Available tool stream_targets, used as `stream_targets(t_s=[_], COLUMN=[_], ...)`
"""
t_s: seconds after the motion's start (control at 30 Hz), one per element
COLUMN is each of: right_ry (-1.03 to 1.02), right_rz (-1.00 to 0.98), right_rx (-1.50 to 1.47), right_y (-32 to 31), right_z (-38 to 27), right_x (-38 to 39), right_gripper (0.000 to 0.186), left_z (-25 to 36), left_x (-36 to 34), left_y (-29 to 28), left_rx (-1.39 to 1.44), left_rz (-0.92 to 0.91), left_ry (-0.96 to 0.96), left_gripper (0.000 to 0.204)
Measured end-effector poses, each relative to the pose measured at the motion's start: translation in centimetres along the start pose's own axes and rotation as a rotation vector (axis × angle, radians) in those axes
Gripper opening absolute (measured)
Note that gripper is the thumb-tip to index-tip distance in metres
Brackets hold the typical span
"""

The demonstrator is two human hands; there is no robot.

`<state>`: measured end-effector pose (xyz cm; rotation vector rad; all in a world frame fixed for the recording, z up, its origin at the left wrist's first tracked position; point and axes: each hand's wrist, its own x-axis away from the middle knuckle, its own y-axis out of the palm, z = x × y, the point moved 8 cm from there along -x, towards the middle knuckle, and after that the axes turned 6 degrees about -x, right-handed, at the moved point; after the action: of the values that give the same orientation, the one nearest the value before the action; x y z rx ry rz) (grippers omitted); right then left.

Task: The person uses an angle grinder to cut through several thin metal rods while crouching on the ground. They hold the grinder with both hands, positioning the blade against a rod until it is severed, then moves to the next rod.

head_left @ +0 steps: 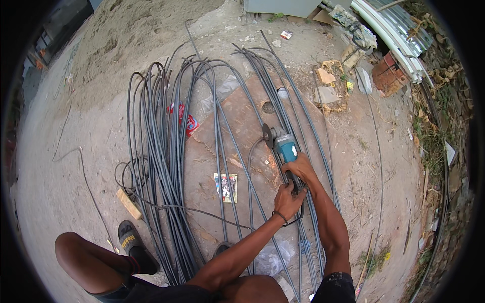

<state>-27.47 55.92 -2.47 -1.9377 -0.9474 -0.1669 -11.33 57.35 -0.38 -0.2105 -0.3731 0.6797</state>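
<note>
A teal angle grinder (287, 148) is held low over a bunch of steel reinforcing bars (284, 108). Its dark cutting disc (268, 136) stands on edge to the left of the grinder's head, close to the bars; I cannot tell whether it touches one. My right hand (301, 167) is closed around the grinder's body just behind the teal housing. Nearer to me, my left hand (289, 202) grips the grinder's dark rear end. A black power cord (222, 217) runs from there leftward across the bars.
A thick bundle of bent bars (169, 202) lies on the left. A wood block (129, 204) and my sandalled foot (135, 242) are beside it. Printed wrappers (226, 188) and clear plastic (275, 257) lie around. Far right are a rusty container (389, 74) and white pipes (399, 45); sand (141, 45) is piled at the back.
</note>
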Motion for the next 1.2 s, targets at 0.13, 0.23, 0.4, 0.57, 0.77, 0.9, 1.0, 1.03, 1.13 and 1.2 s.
stream_targets(t_s=[0.13,0.23,0.4,0.57,0.77,0.9,1.0,1.03,1.13,1.2], right_ry=[-0.020,-0.013,0.006,-0.001,-0.051,-0.036,-0.012,-0.028,-0.037,-0.030], right_rz=[0.004,0.002,-0.013,-0.021,0.077,-0.002,-0.035,-0.004,0.029,0.029], right_rx=[-0.019,-0.014,-0.026,-0.035,-0.040,-0.076,-0.044,-0.046,-0.047,-0.046], right_y=[0.3,0.2,-0.2,0.1,-0.3,-0.4,0.1,-0.2,-0.3,-0.2], right_z=[0.1,-0.3,-0.3,-1.7,-0.3,-1.0,-1.6,-1.3,-0.7,-0.5], right_x=[-0.3,0.0,0.3,0.9,0.1,0.8,0.9,0.8,0.4,0.2], right_gripper=[0.065,0.065,0.063,0.060,0.052,0.056,0.059,0.059,0.060,0.062], left_z=[0.2,0.2,0.7,-0.3,0.1,-0.4,-0.8,-0.6,-0.2,-0.1], left_x=[0.1,0.1,0.4,-0.2,-0.1,-0.3,-0.3,-0.3,-0.2,-0.2], left_y=[-0.5,-0.7,-0.8,-0.8,-0.4,0.3,-0.2,-0.1,0.0,-0.1], left_rx=[-0.026,-0.012,-0.009,-0.017,-0.010,-0.039,-0.013,-0.012,-0.006,-0.002], left_rz=[0.045,0.050,0.106,0.138,0.129,-0.060,-0.004,-0.016,-0.032,-0.035], left_ry=[0.023,0.028,0.036,0.075,0.068,-0.035,0.000,-0.003,-0.006,-0.005], left_gripper=[0.055,0.056,0.056,0.050,0.046,0.064,0.063,0.062,0.062,0.063])
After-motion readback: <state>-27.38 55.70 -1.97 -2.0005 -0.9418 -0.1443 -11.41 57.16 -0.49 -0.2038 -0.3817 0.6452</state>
